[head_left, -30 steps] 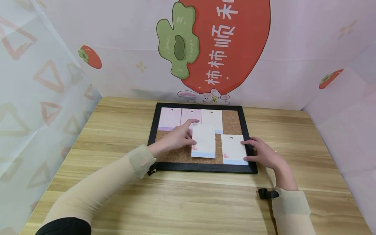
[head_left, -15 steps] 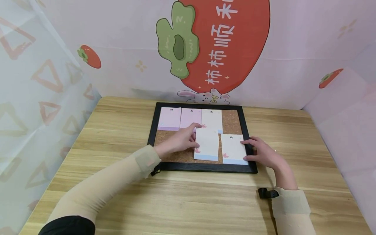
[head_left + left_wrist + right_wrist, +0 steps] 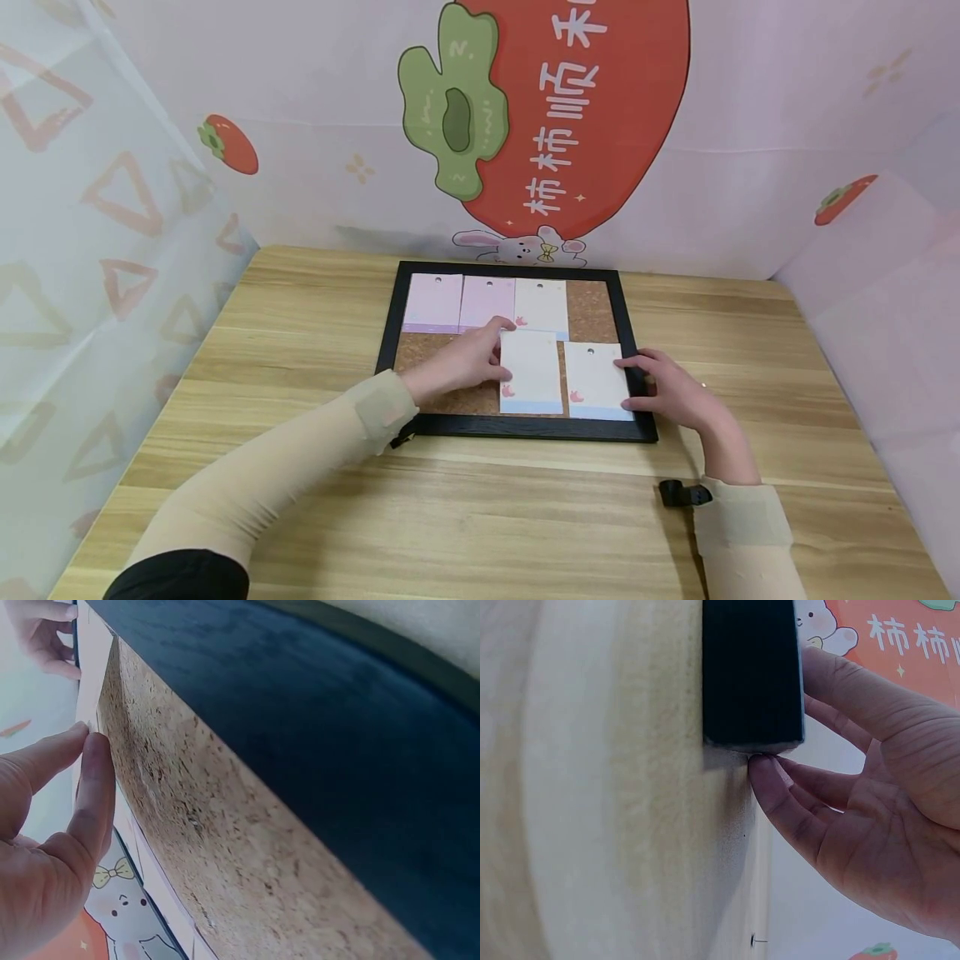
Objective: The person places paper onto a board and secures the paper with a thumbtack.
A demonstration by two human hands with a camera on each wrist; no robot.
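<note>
A cork board (image 3: 453, 402) in a black frame (image 3: 517, 427) lies on the table. My left hand (image 3: 468, 358) pinches a white note card (image 3: 534, 373) by its left edge, on or just over the lower middle of the board. Its top edge overlaps the bottom of the upper white card (image 3: 542, 304). With thumb and fingers, my right hand (image 3: 678, 396) grips the frame's right rail, its tips reaching the edge of the lower right white card (image 3: 592, 382). The left wrist view shows thumb and finger (image 3: 96, 761) at a card's edge.
Two pink cards (image 3: 432, 302) sit side by side in the board's upper left. Bare cork (image 3: 590, 310) shows at upper right. The wooden table (image 3: 465, 508) meets a printed backdrop (image 3: 300, 183) behind the board.
My left hand has moved the held white card a little right and toward the table's front, beside the lower right card. My right hand has stayed in place.
</note>
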